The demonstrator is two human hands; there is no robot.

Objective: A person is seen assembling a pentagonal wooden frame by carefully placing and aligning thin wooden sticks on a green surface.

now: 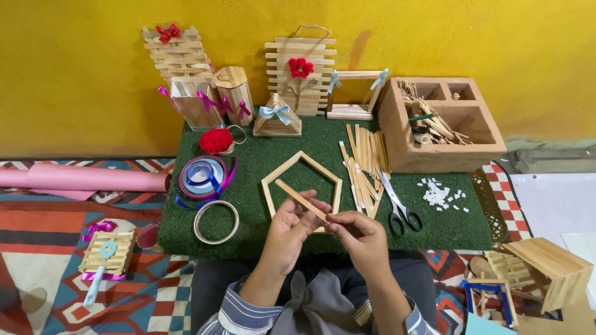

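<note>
The left hand (292,226) and the right hand (359,237) together hold one flat wooden stick (302,200), which slants from upper left to lower right; the left hand's fingers curl around its middle from below and the right hand pinches its lower end between thumb and fingertips. The stick is lifted above a house-shaped frame of wooden sticks (302,183) that lies flat on the green turf mat (261,161) covering the low table. Just right of the frame lies a loose pile of sticks (363,167), and beside it a pair of black-handled scissors (397,205) with the blades pointing away from the person. Further right, small white paper bits (439,193) are scattered on the mat. Left of the hands lies a roll of tape (216,222), with coiled blue and purple ribbon (203,177) and a red pom-pom (216,141) above it. At the mat's far right corner stands a tan compartment box (444,124) holding more sticks, and finished stick crafts (301,77) lean against the yellow wall (93,74).
</note>
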